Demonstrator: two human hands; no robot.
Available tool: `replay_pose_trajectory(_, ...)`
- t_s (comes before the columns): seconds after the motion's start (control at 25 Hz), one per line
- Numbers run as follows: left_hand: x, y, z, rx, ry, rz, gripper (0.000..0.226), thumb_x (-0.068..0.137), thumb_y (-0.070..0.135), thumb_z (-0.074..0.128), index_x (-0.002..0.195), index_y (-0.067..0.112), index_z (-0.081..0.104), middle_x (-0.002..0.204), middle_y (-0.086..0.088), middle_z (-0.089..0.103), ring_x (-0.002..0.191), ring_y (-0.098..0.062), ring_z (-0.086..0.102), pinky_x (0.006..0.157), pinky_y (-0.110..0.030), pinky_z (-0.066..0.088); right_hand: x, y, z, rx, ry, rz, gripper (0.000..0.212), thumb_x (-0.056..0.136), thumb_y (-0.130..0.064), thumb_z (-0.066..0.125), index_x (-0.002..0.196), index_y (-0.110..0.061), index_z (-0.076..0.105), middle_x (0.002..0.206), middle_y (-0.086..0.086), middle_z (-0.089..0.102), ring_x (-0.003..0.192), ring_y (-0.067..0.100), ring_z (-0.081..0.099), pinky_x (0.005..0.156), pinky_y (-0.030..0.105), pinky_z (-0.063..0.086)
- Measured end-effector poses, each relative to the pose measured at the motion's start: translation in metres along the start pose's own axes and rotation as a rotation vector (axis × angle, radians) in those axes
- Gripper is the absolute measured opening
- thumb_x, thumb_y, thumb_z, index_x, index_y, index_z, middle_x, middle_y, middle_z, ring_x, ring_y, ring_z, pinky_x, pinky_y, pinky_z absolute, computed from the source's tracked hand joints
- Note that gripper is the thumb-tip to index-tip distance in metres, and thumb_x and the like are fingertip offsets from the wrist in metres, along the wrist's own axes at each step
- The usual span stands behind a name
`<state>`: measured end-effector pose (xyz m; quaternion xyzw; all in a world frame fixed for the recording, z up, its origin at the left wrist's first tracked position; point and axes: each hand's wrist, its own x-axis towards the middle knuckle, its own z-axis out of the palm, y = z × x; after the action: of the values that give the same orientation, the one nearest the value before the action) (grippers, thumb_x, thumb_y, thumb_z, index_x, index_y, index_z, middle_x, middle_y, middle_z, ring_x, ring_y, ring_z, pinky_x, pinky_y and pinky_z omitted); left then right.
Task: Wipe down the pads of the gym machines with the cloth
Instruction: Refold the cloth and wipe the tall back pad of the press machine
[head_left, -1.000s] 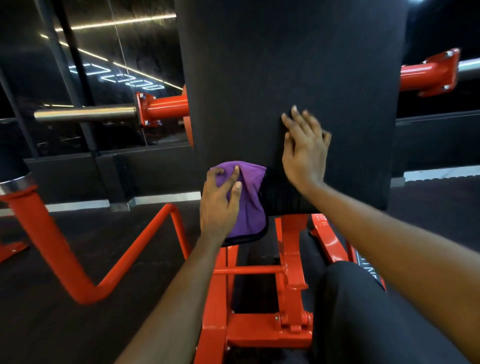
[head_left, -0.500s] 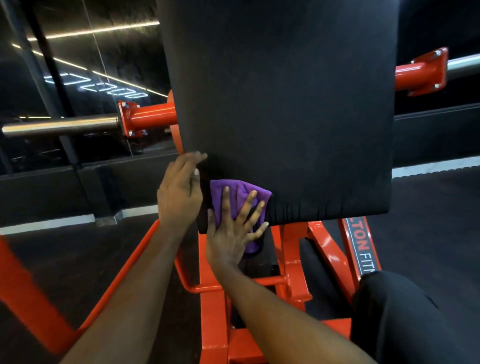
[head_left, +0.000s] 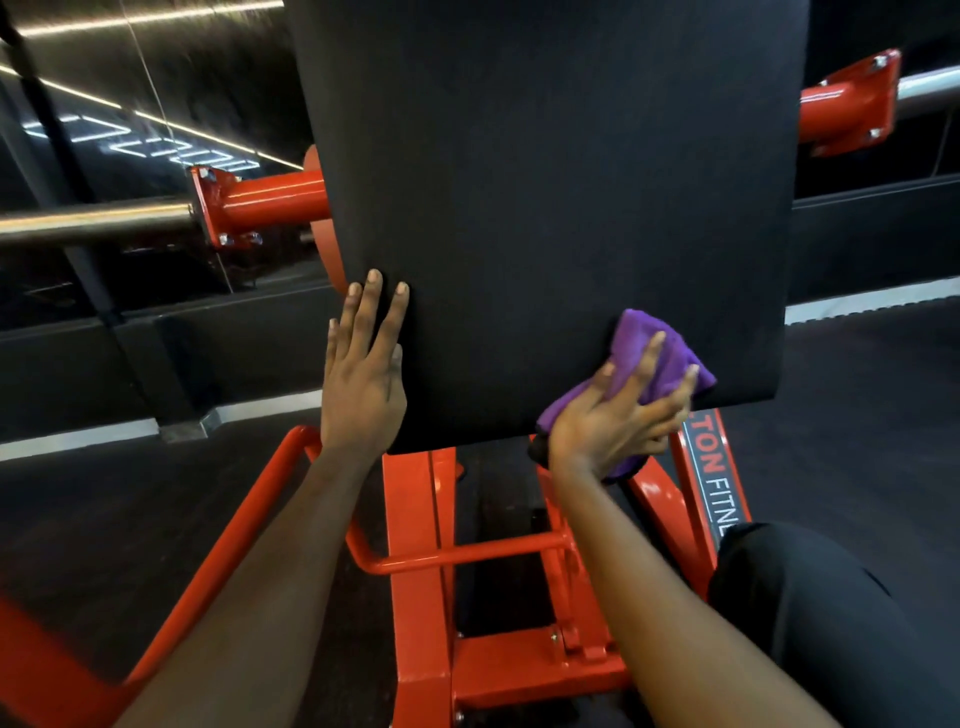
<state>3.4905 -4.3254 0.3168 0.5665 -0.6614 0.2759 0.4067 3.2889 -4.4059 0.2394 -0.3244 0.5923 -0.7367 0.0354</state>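
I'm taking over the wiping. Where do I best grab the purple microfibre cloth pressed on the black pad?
Probably pinch the purple microfibre cloth by its bunched end hanging below the lower edge of the black pad, coming from underneath; the right hand presses the rest flat against it, leaving that end loose.

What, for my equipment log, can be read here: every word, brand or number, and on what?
"TON FITNE": black label strip on the orange steel frame's right bar, both ends hidden.
White lit shapes reflected in the glossy dark wall, left: too blurred to read.
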Motion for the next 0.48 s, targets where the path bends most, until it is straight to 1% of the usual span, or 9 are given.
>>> replay_pose_trajectory(0.04, -0.001, 0.000, 0.000, -0.035, 0.011, 0.003, 0.069, 0.102, 0.002, 0.042, 0.160, 0.029, 0.018, 0.169, 0.009, 0.002, 0.155, -0.012, -0.006, 0.126, -0.034, 0.005, 0.014, 0.003, -0.002, 0.040, 0.028, 0.057, 0.051, 0.104, -0.049, 0.041, 0.154, -0.041, 0.036, 0.165, 0.008, 0.024, 0.143, 0.037, 0.030, 0.109, 0.055, 0.032)
replay_pose_trajectory(0.08, -0.001, 0.001, 0.000, -0.070, 0.014, -0.002, 0.068, 0.102, 0.001, 0.042, 0.160, 0.029, 0.020, 0.169, 0.010, 0.002, 0.155, -0.011, -0.006, 0.123, -0.022, 0.004, 0.024, 0.003, -0.003, 0.086, 0.056, 0.122, 0.051, 0.103, -0.048, 0.040, 0.154, -0.042, 0.035, 0.165, 0.006, 0.022, 0.143, 0.036, 0.029, 0.110, 0.056, 0.032)
replay_pose_trajectory(0.12, 0.000, 0.002, -0.002, -0.096, 0.006, -0.015, 0.067, 0.103, 0.001, 0.042, 0.160, 0.029, 0.020, 0.168, 0.011, 0.001, 0.154, -0.010, -0.007, 0.118, -0.010, 0.003, 0.027, 0.000, -0.002, 0.126, 0.077, 0.181, 0.051, 0.103, -0.047, 0.040, 0.154, -0.042, 0.036, 0.165, 0.006, 0.022, 0.143, 0.035, 0.029, 0.111, 0.055, 0.031)
replay_pose_trajectory(0.16, 0.000, 0.004, -0.003, -0.112, -0.007, -0.026, 0.066, 0.103, 0.002, 0.041, 0.160, 0.030, 0.020, 0.168, 0.013, 0.000, 0.154, -0.008, -0.007, 0.112, -0.003, 0.003, 0.022, -0.004, 0.000, 0.151, 0.093, 0.218, 0.050, 0.103, -0.045, 0.040, 0.154, -0.040, 0.038, 0.165, 0.006, 0.023, 0.143, 0.034, 0.029, 0.113, 0.053, 0.030)
replay_pose_trajectory(0.2, 0.000, 0.005, -0.005, -0.122, -0.019, -0.029, 0.066, 0.104, 0.004, 0.041, 0.160, 0.031, 0.020, 0.168, 0.014, -0.001, 0.154, -0.006, -0.008, 0.108, 0.000, 0.005, 0.009, -0.009, 0.004, 0.159, 0.093, 0.221, 0.050, 0.103, -0.042, 0.042, 0.153, -0.038, 0.040, 0.165, 0.007, 0.024, 0.142, 0.034, 0.029, 0.114, 0.052, 0.029)
replay_pose_trajectory(0.28, 0.000, 0.003, -0.008, -0.128, -0.038, -0.006, 0.065, 0.104, 0.006, 0.041, 0.159, 0.033, 0.019, 0.167, 0.017, -0.001, 0.153, -0.005, -0.008, 0.105, -0.001, 0.008, -0.041, -0.025, 0.011, 0.155, 0.041, 0.156, 0.050, 0.102, -0.038, 0.047, 0.153, -0.037, 0.041, 0.165, 0.009, 0.022, 0.143, 0.036, 0.027, 0.118, 0.050, 0.026)
replay_pose_trajectory(0.36, 0.001, -0.002, -0.011, -0.120, -0.049, 0.019, 0.066, 0.104, 0.007, 0.042, 0.159, 0.034, 0.019, 0.167, 0.018, -0.001, 0.153, -0.004, -0.007, 0.106, -0.003, 0.011, -0.102, -0.042, 0.018, 0.131, -0.076, 0.094, 0.053, 0.101, -0.037, 0.049, 0.154, -0.037, 0.040, 0.166, 0.011, 0.016, 0.146, 0.036, 0.023, 0.121, 0.047, 0.020)
replay_pose_trajectory(0.4, 0.001, -0.003, -0.011, -0.104, -0.045, 0.024, 0.066, 0.104, 0.007, 0.043, 0.159, 0.034, 0.020, 0.167, 0.018, 0.000, 0.154, -0.005, -0.005, 0.109, -0.008, 0.015, -0.126, -0.050, 0.020, 0.124, -0.131, 0.095, 0.055, 0.101, -0.039, 0.049, 0.154, -0.037, 0.038, 0.167, 0.011, 0.012, 0.147, 0.035, 0.021, 0.121, 0.047, 0.018)
replay_pose_trajectory(0.48, 0.000, 0.000, -0.009, -0.038, -0.005, 0.006, 0.067, 0.102, 0.005, 0.045, 0.159, 0.033, 0.022, 0.168, 0.015, 0.004, 0.154, -0.008, -0.001, 0.117, -0.027, 0.027, -0.142, -0.060, 0.025, 0.146, -0.159, 0.147, 0.056, 0.101, -0.042, 0.048, 0.155, -0.037, 0.036, 0.167, 0.012, 0.009, 0.147, 0.036, 0.019, 0.121, 0.051, 0.020)
